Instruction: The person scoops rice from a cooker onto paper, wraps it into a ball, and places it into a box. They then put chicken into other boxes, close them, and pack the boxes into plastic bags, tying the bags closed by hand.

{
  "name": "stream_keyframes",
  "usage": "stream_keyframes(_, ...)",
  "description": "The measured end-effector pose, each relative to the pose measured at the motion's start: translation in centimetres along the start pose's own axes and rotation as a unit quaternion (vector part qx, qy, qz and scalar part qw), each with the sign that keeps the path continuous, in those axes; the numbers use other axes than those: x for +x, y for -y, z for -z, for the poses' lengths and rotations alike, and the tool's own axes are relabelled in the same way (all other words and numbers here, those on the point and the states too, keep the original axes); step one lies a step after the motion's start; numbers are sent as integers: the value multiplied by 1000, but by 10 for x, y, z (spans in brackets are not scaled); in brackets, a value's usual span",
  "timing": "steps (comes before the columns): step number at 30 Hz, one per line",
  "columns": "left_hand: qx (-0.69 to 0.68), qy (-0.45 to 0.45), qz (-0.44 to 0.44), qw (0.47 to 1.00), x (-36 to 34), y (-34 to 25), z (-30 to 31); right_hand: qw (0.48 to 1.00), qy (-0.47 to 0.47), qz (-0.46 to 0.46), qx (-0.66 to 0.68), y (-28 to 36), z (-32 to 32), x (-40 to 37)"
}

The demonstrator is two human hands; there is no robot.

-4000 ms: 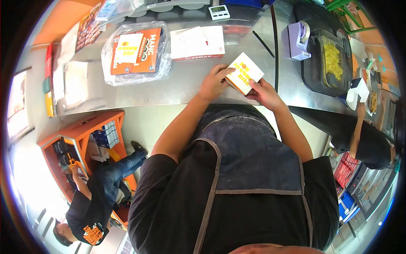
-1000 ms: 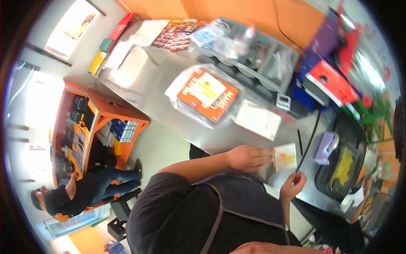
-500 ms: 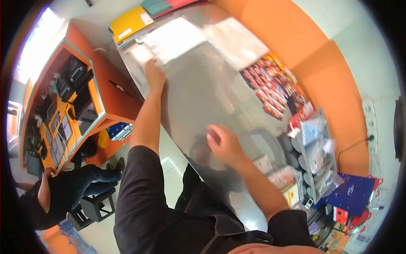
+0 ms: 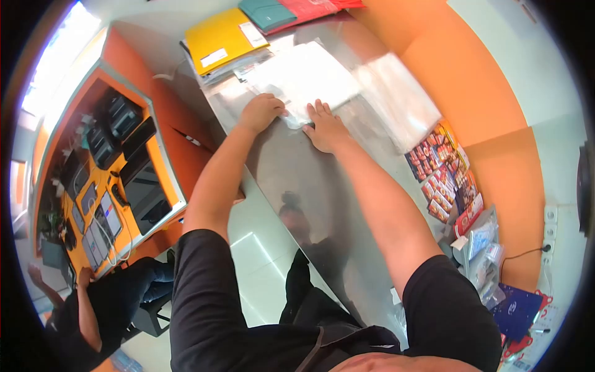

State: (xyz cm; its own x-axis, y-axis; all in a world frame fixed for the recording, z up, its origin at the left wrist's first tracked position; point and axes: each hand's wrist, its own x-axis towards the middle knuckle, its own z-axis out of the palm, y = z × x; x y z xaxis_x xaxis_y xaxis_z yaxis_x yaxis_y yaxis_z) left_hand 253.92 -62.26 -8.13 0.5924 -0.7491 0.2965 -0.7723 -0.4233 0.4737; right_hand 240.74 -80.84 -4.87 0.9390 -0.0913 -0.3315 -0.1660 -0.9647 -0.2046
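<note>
A bright white sheet or stack (image 4: 307,74) lies on the shiny grey tabletop (image 4: 304,173), with crumpled transparent plastic (image 4: 296,119) along its near edge. My left hand (image 4: 263,113) has its fingers curled closed at that plastic, thumb and fingertips on its edge. Beside it, my right hand (image 4: 327,128) lies palm down with fingers stretched and slightly spread, fingertips at the near edge of the white sheet. To the right rests a pile of transparent plastic sleeves (image 4: 400,99). Glare washes out part of the white surface.
Yellow folder (image 4: 226,40) and teal folder (image 4: 269,13) sit at the far end. Printed food leaflets (image 4: 443,173) and bagged items (image 4: 483,248) line the right side, by an orange partition (image 4: 477,80). Left, a person (image 4: 118,297) sits at a desk with phones (image 4: 102,226).
Both hands have moved forward; the right hand has travelled from the middle of the table to the white sheet, beside the left. The left hand has closed at the plastic edge.
</note>
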Motion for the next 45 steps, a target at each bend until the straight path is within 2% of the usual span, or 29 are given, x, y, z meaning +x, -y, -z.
stream_keyframes(5, 11, 26, -51, 998, -4, -13, 17, 1000, -1, 17, 0, -11, -2, 8)
stream_keyframes(8, 42, -15, -105, 993, -9, -20, 40, 997, -24, 48, 55, -26, -2, 17)
stream_keyframes(10, -53, -34, 28, 998, -12, -22, 60, 996, -36, 66, 56, -29, -3, 18)
stream_keyframes(11, -48, -27, 26, 998, -11, -28, 71, 995, -39, 66, 64, -11, 9, 4)
stream_keyframes(13, -42, -37, 24, 998, -3, -41, 86, 975, -178, -22, 129, 31, 25, -23)
stream_keyframes(14, -46, -10, -3, 999, 0, -46, 90, 975, -180, -21, 129, 44, 20, -25)
stream_keyframes(16, -74, -9, -27, 997, 4, -64, 92, 910, -339, 134, 195, 64, 10, -28)
stream_keyframes(17, -101, -8, -48, 994, 5, -73, 97, 909, -342, 130, 200, 64, 11, -27)
stream_keyframes(19, -100, -34, -27, 994, 7, -86, 122, 882, -338, 35, 327, 58, 20, -11)
stream_keyframes(20, -103, -66, -2, 992, 9, -94, 139, 796, -513, 57, 316, 47, 9, 11)
stream_keyframes(22, -37, -201, 63, 977, 7, -114, 181, 808, -493, 5, 322, 13, 25, 7)
stream_keyframes(23, -10, -270, -66, 961, 7, -111, 200, 805, -498, 0, 324, 0, 33, -6)
stream_keyframes(24, -205, -294, 5, 934, 5, -112, 212, 839, -430, -81, 323, -12, 42, -20)
stream_keyframes(25, -206, -289, -4, 935, 5, -132, 226, 863, -358, -161, 319, -19, 52, -34)
stream_keyframes(26, -317, -258, 87, 908, 2, -155, 240, 857, -366, -165, 322, -24, 51, -41)
stream_keyframes(28, -449, -217, 214, 840, -12, -207, 247, 723, -500, 59, 473, -32, 41, -66)
stream_keyframes(29, -478, -211, 252, 815, -22, -240, 239, 653, -378, 173, 633, -14, 53, -118)
stream_keyframes(30, -478, -191, 276, 811, -38, -261, 230, 542, -242, 278, 755, 10, 66, -169)
stream_keyframes(31, -479, -163, 298, 809, -55, -279, 213, 735, -287, 327, 520, -11, 18, -144)
stream_keyframes(32, -455, -131, 308, 825, -75, -295, 193, 780, -319, 372, 389, 1, 23, -200)
stream_keyframes(33, -502, -87, 273, 816, -103, -301, 167, 637, -157, 417, 629, 14, 18, -237)
stream_keyframes(34, -548, -36, 241, 800, -130, -311, 151, 623, -46, 326, 710, 15, 18, -290)
stream_keyframes(35, -300, 7, 42, 953, -152, -346, 143, 631, 24, 216, 745, 17, -3, -317)
stream_keyframes(36, -377, 40, 55, 924, -189, -355, 126, 682, 34, 246, 688, 6, -43, -327)
stream_keyframes(38, -343, 79, -33, 935, -246, -402, 101, 697, 204, 208, 655, 10, -78, -385)
stream_keyframes(40, -299, 145, -114, 936, -289, -442, 84, 778, 95, 212, 584, 23, -133, -453)
stream_keyframes(42, -284, 194, -150, 927, -323, -482, 75, 637, 208, 90, 737, 14, -133, -542)
stream_keyframes(43, -315, 235, -166, 905, -339, -501, 67, 638, 197, 89, 739, 5, -155, -564)
stream_keyframes(45, -338, 286, -185, 878, -366, -539, 62, 846, 196, -6, 496, -6, -203, -601)
